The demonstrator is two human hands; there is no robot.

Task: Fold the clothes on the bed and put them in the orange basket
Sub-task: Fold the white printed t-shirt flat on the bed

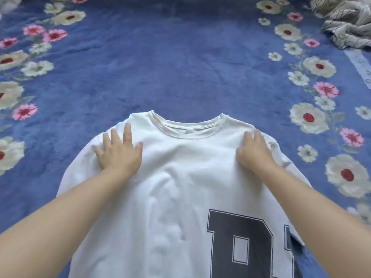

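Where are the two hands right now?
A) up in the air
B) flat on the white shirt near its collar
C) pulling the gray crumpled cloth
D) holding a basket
B: the left hand and right hand both lie flat on the white shirt, either side of its collar.

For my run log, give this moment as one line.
stage: smoothing | white T-shirt: flat on bed | left hand, right hand: pressing shoulders

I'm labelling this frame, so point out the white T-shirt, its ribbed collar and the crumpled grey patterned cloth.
white T-shirt (176,177), head view, chest.
ribbed collar (186,134), head view, front band.
crumpled grey patterned cloth (347,23), head view, middle folds.
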